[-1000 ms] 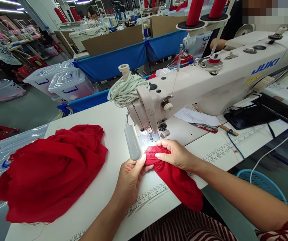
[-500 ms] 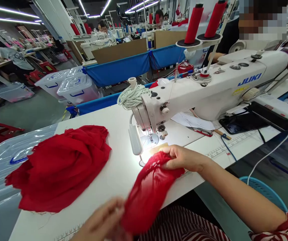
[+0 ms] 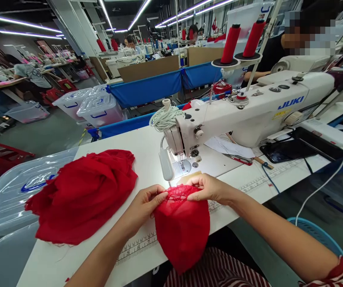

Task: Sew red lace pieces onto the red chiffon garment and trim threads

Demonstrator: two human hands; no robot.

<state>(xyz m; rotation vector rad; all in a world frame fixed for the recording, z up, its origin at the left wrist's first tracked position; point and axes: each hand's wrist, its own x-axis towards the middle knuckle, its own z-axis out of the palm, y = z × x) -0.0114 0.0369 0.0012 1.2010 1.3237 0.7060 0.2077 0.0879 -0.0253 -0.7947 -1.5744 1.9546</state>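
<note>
A piece of sheer red fabric with a lacy upper edge hangs over the table's front edge. My left hand pinches its upper left corner between thumb and fingers. At the upper right of the same edge, my right hand grips it, so the lace is stretched between both hands. Just beyond them stands a white sewing machine, its needle area lit and no fabric under it. Left of my hands, a crumpled heap of red fabric lies on the white table.
Scissors, a paper sheet and a phone lie right of the needle. Red thread cones stand behind the machine. Clear plastic boxes sit on the floor beyond. A co-worker is at the back right.
My left hand has risen from the fabric's lower end to its lacy edge and taken hold there. The fabric now hangs down, spread between both hands.
</note>
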